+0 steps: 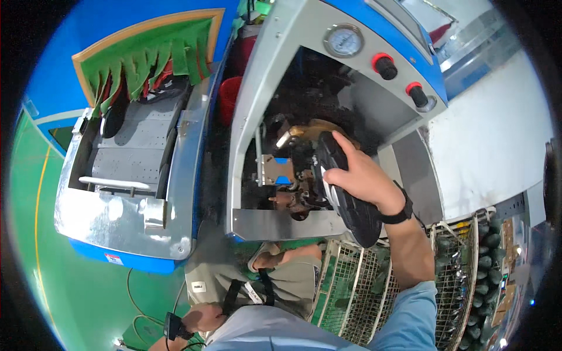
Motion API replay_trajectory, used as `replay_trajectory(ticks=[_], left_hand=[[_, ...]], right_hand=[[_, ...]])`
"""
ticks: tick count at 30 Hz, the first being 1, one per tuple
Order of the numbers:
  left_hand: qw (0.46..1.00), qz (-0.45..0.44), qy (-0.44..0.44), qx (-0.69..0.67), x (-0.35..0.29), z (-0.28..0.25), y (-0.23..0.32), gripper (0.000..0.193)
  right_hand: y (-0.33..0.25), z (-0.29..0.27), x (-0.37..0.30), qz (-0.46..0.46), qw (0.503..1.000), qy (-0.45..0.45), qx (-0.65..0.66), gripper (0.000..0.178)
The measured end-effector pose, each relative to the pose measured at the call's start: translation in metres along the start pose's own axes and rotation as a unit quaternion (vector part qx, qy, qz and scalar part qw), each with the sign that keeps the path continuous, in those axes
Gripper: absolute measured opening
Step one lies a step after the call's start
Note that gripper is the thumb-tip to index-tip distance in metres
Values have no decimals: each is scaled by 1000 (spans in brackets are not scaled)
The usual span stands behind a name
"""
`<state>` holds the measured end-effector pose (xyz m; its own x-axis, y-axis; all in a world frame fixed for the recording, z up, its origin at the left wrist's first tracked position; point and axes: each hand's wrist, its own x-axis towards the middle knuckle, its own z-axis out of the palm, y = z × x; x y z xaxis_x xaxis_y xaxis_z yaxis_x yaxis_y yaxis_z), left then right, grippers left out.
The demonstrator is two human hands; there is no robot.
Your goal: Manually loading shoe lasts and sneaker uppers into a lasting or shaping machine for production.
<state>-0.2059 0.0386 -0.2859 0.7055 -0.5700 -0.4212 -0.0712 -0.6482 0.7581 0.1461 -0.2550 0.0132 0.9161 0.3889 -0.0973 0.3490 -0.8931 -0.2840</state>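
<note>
My right hand (360, 178) grips a black shoe (358, 217) from its right side, thumb and fingers spread around it. The shoe's dark ridged sole is turned toward me, and it hangs at the front of the machine's dark opening. Just left of the shoe, inside that opening, are a metal clamp mechanism (287, 199) and a plate with blue patches (277, 170). My left hand (205, 317) lies low by my lap, beside my shorts (205, 269); its fingers are mostly hidden.
The machine's frame (281, 222) carries a pressure gauge (343, 41) and two black knobs with red rings. At left, a conveyor (123, 161) bears shoes under a green strip curtain (146, 58). Wire racks (345, 286) and dark foot-shaped pieces (485, 257) stand at lower right. Cables cross the green floor.
</note>
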Motion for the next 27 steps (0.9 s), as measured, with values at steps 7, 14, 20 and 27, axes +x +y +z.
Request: replay_trajectory(ticks=[7, 14, 20, 27], left_hand=[[995, -47, -46, -76, -19, 5, 3, 38], [980, -120, -32, -157, -56, 40, 19, 38], [997, -31, -63, -39, -51, 60, -1, 35], [974, -120, 78, -173, -57, -23, 73, 53]], right_hand=[[-13, 13, 20, 75, 990, 99, -60, 82], [-22, 25, 1, 52, 984, 159, -56, 81], [-36, 25, -18, 32, 951, 296, -82, 80], [-47, 57, -119, -36, 908, 411, -71, 81]])
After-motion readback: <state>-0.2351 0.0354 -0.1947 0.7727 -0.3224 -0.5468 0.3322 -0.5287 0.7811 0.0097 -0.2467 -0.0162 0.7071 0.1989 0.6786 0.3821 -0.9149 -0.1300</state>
